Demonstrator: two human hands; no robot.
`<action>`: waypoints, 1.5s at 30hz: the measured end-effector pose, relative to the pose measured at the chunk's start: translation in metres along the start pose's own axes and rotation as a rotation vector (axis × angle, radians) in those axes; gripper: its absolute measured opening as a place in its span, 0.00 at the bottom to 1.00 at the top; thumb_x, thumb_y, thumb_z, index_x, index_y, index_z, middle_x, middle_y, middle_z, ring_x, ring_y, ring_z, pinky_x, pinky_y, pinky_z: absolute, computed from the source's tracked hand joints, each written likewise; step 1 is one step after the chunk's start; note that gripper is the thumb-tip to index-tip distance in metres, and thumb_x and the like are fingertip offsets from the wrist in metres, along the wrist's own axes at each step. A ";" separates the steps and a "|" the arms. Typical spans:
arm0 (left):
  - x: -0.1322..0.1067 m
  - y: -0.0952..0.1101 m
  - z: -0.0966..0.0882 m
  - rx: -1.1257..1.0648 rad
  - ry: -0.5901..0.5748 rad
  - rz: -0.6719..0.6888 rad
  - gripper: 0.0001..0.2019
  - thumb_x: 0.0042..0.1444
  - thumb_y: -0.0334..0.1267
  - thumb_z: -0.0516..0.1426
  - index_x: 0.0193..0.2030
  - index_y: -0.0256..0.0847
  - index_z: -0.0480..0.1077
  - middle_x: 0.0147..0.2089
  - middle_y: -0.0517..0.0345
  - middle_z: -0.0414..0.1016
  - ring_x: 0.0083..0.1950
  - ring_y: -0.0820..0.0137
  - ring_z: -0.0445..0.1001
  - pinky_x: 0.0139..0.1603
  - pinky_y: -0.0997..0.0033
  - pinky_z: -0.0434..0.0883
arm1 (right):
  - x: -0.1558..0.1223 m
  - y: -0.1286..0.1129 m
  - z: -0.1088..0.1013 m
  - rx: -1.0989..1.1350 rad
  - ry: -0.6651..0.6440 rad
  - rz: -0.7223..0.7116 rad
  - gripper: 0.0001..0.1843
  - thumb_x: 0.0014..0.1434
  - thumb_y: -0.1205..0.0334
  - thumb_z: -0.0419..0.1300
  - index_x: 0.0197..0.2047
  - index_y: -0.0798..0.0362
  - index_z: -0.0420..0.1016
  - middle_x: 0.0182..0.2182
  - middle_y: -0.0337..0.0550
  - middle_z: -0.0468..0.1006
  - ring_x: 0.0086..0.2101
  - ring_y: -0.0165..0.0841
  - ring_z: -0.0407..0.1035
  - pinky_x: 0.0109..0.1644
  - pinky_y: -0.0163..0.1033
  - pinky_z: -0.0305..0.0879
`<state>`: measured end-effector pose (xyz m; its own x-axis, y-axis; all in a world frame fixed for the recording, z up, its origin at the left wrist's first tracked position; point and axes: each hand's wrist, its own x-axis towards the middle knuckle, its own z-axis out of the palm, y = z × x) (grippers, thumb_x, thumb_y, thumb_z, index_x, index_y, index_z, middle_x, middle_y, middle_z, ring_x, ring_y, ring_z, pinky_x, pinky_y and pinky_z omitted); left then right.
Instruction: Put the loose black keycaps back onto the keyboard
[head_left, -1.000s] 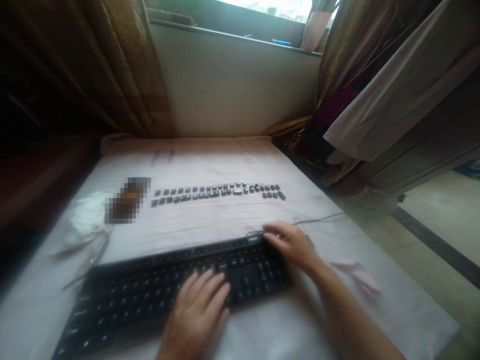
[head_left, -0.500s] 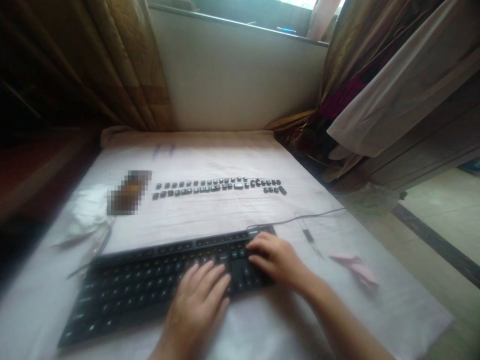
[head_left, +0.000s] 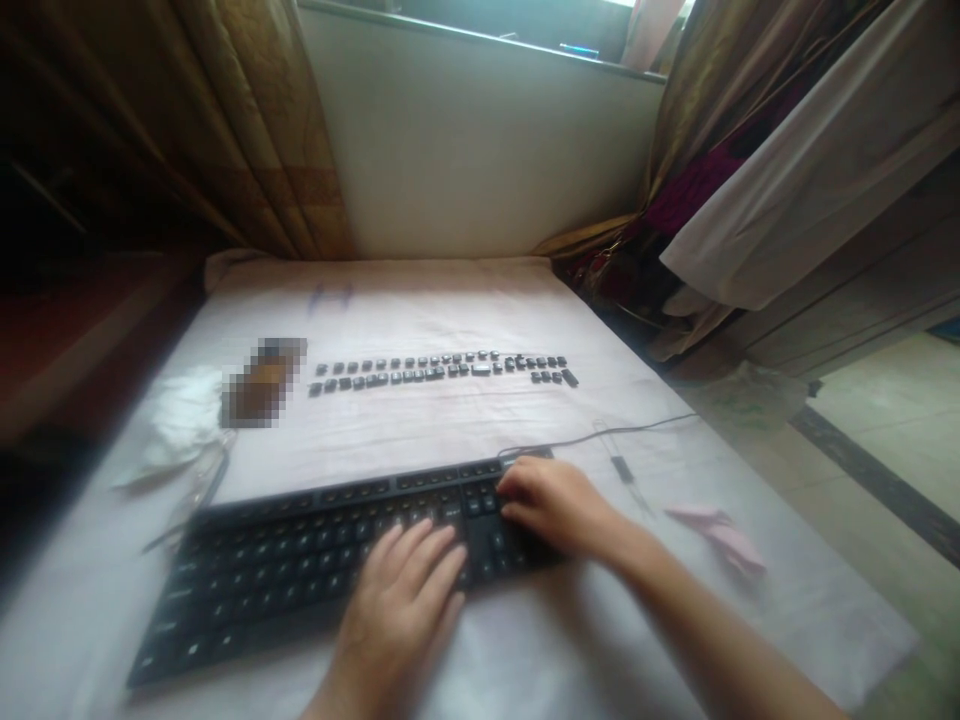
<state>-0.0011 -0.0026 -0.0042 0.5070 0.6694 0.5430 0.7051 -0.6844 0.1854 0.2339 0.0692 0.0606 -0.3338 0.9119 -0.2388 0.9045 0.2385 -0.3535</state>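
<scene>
A black keyboard (head_left: pixel 262 575) lies slightly slanted on the white cloth. Across its middle-right keys rests my left hand (head_left: pixel 405 585), flat and open, fingers extended. My right hand (head_left: pixel 559 508) is over the number-pad end, thumb and fingers bent together near the upper keys. Whatever may be between those fingertips is hidden. Beyond the keyboard, loose black keycaps (head_left: pixel 481 369) stand in two long rows, with a short extra group at the right end.
A pixelated brown object (head_left: pixel 262 385) sits at the left beside a crumpled white cloth (head_left: pixel 180 415). To the right are a thin cable (head_left: pixel 622 430), a small dark tool-like item (head_left: pixel 622 469) and a folded pink cloth (head_left: pixel 724 540). Curtains (head_left: pixel 262 130) hang behind.
The view has shifted slightly, so the table things appear a little to the right. My right fingers look somewhat more drawn together; my left hand keeps its place on the keys.
</scene>
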 end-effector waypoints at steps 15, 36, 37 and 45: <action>0.001 -0.001 0.000 0.004 0.003 0.004 0.14 0.63 0.34 0.54 0.54 0.43 0.74 0.56 0.57 0.77 0.60 0.63 0.72 0.67 0.58 0.62 | 0.021 -0.013 -0.024 -0.145 -0.194 0.003 0.06 0.49 0.64 0.68 0.33 0.46 0.83 0.28 0.38 0.82 0.30 0.34 0.74 0.31 0.34 0.60; -0.002 -0.001 0.002 -0.002 -0.012 -0.002 0.14 0.64 0.35 0.54 0.55 0.43 0.73 0.57 0.57 0.76 0.61 0.62 0.70 0.67 0.57 0.60 | -0.005 0.005 0.002 0.191 0.007 0.097 0.12 0.54 0.65 0.64 0.43 0.48 0.83 0.40 0.43 0.84 0.40 0.37 0.77 0.46 0.38 0.69; -0.001 -0.001 0.002 -0.003 -0.008 -0.002 0.14 0.64 0.35 0.54 0.55 0.43 0.73 0.57 0.57 0.77 0.60 0.63 0.70 0.67 0.57 0.60 | -0.006 0.007 0.005 0.225 0.041 0.102 0.11 0.56 0.64 0.63 0.42 0.48 0.84 0.41 0.43 0.84 0.41 0.37 0.77 0.48 0.39 0.69; 0.002 0.001 0.001 -0.024 0.018 0.003 0.13 0.65 0.35 0.54 0.53 0.41 0.74 0.56 0.56 0.77 0.60 0.63 0.71 0.67 0.58 0.58 | -0.002 0.010 0.020 0.323 0.123 0.180 0.08 0.56 0.64 0.63 0.36 0.47 0.84 0.39 0.41 0.85 0.42 0.37 0.77 0.48 0.40 0.69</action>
<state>0.0005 -0.0015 -0.0035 0.4998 0.6622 0.5583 0.6915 -0.6932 0.2032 0.2383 0.0629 0.0400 -0.1255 0.9675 -0.2196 0.8088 -0.0284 -0.5874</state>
